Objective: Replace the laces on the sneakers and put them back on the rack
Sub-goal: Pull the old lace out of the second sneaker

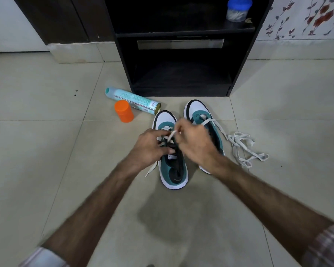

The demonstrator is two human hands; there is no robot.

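Both forearms reach in from the bottom of the head view to the near sneaker on the tiled floor. Left hand has its fingers curled at the tongue and eyelets, apparently holding the shoe steady. Right hand pinches the white lace and draws it up from the lower eyelets. One lace end trails out on the floor beside the shoe.

By my judgement the lacing is at an early stage: only the lowest rows of this shoe look threaded. Just beside it, the far sneaker has a lace at its front eyelets, and the rest lies in a loose heap on the floor. Beyond them the black rack holds neither shoe, so both returns are left to do.
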